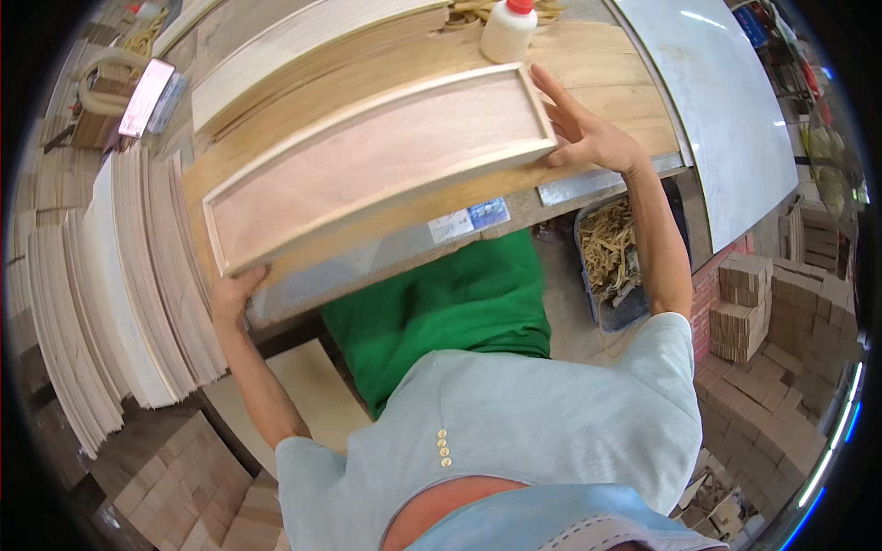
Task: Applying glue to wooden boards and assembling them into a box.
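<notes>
A long shallow wooden tray (386, 151) with a pale thin rim and a pinkish flat panel lies slanted over the worktable, its right end farther away. My left hand (237, 292) is closed on the tray's near left corner, the thumb along the edge and the other fingers mostly hidden. At the opposite end my right hand (593, 138) grips the short side, the index finger stretched along it and the thumb at the near corner. Just beyond that end stands a white plastic bottle (508, 32) with a red cap.
Wooden boards (322, 55) lie stacked at the back of the worktable (634, 92). Thin panels (152, 275) stand piled at the left. A smooth grey sheet (735, 119) covers the right side. Below my right forearm sits a bin (611, 253) of wood strips; stacked wood blocks (740, 308) are farther right.
</notes>
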`<state>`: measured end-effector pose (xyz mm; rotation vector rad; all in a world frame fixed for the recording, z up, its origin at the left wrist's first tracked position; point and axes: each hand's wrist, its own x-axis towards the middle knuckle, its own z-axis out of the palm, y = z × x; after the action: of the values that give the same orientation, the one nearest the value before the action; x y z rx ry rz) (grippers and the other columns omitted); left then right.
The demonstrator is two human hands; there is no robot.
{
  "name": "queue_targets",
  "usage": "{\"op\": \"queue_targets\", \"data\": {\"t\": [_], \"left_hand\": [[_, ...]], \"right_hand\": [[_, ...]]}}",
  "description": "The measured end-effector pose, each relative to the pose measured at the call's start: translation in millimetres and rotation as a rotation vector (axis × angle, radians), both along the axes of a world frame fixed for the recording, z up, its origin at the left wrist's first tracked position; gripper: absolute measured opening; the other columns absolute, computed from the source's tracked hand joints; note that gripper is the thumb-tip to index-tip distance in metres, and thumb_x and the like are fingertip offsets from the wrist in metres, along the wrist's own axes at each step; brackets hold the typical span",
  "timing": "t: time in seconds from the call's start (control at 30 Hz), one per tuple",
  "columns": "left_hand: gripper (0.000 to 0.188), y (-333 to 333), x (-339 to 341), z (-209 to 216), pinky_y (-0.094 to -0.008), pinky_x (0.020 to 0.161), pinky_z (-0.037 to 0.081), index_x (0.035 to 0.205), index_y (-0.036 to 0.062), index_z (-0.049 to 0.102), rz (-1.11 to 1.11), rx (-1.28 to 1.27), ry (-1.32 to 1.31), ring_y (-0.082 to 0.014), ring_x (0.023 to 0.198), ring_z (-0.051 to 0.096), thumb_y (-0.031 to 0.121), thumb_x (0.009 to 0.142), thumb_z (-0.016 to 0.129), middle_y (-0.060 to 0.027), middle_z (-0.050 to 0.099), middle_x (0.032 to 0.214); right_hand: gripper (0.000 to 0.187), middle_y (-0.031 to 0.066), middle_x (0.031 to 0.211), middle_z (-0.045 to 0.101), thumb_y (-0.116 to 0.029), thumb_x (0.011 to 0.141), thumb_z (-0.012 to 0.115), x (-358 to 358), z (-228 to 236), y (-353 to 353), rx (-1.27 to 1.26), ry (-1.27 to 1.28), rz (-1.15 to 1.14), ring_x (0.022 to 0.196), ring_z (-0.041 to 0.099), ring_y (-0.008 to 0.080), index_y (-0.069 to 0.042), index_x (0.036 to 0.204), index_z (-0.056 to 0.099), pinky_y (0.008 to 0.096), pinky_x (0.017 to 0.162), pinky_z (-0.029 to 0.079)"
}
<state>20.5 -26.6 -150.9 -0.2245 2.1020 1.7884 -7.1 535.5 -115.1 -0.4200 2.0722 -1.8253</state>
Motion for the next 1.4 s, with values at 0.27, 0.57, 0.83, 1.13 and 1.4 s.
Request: {"op": "queue_targets", "data": {"t": [0.27,0.57,0.83,1.13,1.4], "left_hand": [[0.107,44.8,18.7,53.2,-0.0387,0.106,0.034,0.151,0.0126,0.006,0.128,0.074,0.263,-0.0277,0.133,0.034,-0.005,0.062,0.061,-0.0138,0.025,0.15],[0.092,32.2,92.4,45.8,-0.0461,0.114,0.015,0.15,0.0074,0.009,0.238,-0.014,0.359,-0.0347,0.14,0.024,0.0,0.074,0.061,-0.0198,0.022,0.151],[0.061,31.2,125.1,39.3,-0.0436,0.11,0.028,0.141,0.0008,0.032,0.319,-0.066,0.311,-0.0324,0.132,0.038,0.0,0.085,0.055,-0.0215,0.039,0.141],[0.046,42.8,135.5,33.5,-0.039,0.106,0.037,0.133,-0.0042,0.044,0.327,-0.049,0.312,-0.0292,0.122,0.05,-0.001,0.088,0.052,-0.0197,0.052,0.129],[0.04,72.7,140.7,41.6,-0.0317,0.096,0.042,0.126,-0.0036,0.052,0.234,-0.072,0.203,-0.0224,0.112,0.058,-0.004,0.087,0.052,-0.016,0.061,0.119]], "right_hand": [[0.033,0.0106,0.11,0.066,-0.017,0.085,0.064,-121.0,-19.2,53.5,0.614,0.494,-0.683,0.106,0.059,0.0228,-0.004,0.115,0.064,0.0312,0.092,0.045],[0.02,0.0083,0.08,0.067,-0.017,0.081,0.063,-181.9,-38.7,44.1,1.166,0.666,-0.461,0.069,0.063,0.0264,-0.009,0.098,0.068,0.0351,0.065,0.052],[0.025,0.0157,0.079,0.067,-0.017,0.075,0.07,-212.8,29.9,76.6,0.569,0.574,-0.954,0.074,0.064,0.0242,0.002,0.089,0.064,0.0352,0.068,0.051],[0.024,0.014,0.074,0.066,-0.02,0.072,0.071,-200.4,82.0,80.3,0.589,0.59,-0.967,0.068,0.063,0.0203,0.0,0.083,0.062,0.0317,0.064,0.05],[0.022,0.0108,0.073,0.066,-0.02,0.07,0.071,-168.0,103.2,88.9,0.554,0.589,-0.911,0.067,0.062,0.0187,-0.001,0.078,0.064,0.0316,0.064,0.05]]}}
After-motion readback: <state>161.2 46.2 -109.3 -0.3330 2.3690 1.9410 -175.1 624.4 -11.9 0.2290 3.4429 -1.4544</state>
